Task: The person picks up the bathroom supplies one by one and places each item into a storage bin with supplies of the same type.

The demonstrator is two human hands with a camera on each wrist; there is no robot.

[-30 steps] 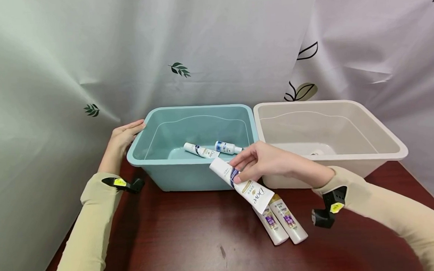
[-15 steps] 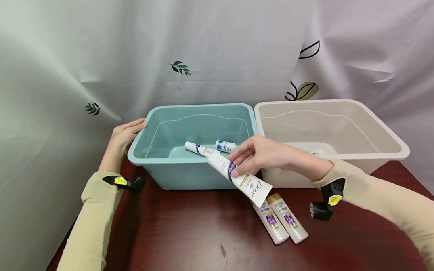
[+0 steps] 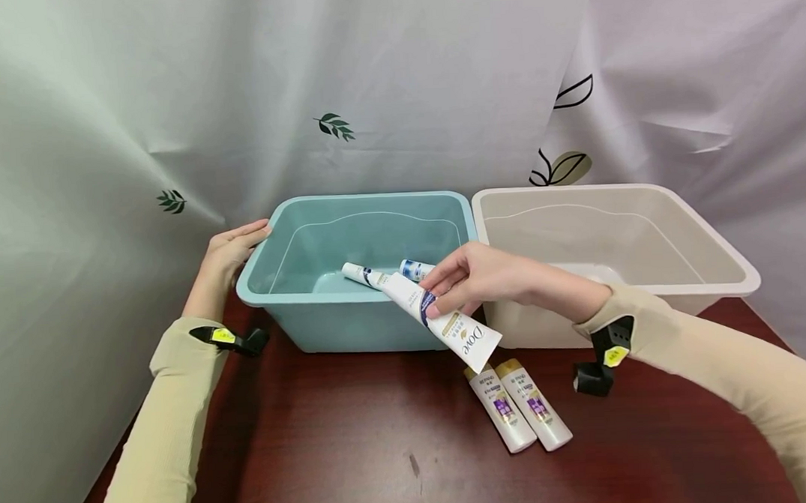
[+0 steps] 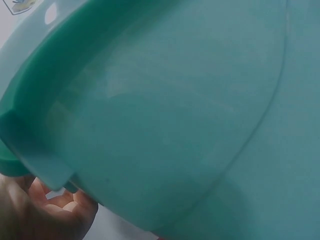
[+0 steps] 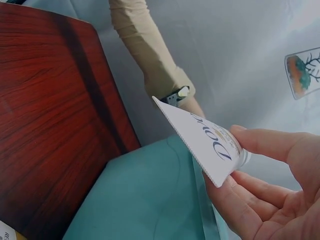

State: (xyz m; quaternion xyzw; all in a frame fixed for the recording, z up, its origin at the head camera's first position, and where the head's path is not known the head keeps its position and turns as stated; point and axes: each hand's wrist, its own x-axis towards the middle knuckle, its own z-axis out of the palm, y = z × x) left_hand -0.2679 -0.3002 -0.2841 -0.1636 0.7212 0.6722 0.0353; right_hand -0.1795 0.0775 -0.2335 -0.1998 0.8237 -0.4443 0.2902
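Note:
My right hand pinches a white Dove squeeze tube between thumb and fingers. The tube slants over the front rim of the teal bin, its cap end toward the bin. In the right wrist view the flat crimped end of the tube faces the camera. My left hand grips the bin's left rim; in the left wrist view the left hand's fingers curl under that rim. Inside the teal bin lie another white tube and a small blue-and-white bottle, partly hidden by the held tube and hand.
A beige bin stands right beside the teal one. Two white bottles with gold caps, a left bottle and a right bottle, lie side by side on the dark red wooden table. A pale curtain hangs behind.
My right hand has moved slightly up and toward the teal bin with the tube, uncovering the gold caps of both bottles on the table. The left hand stays at the rim.

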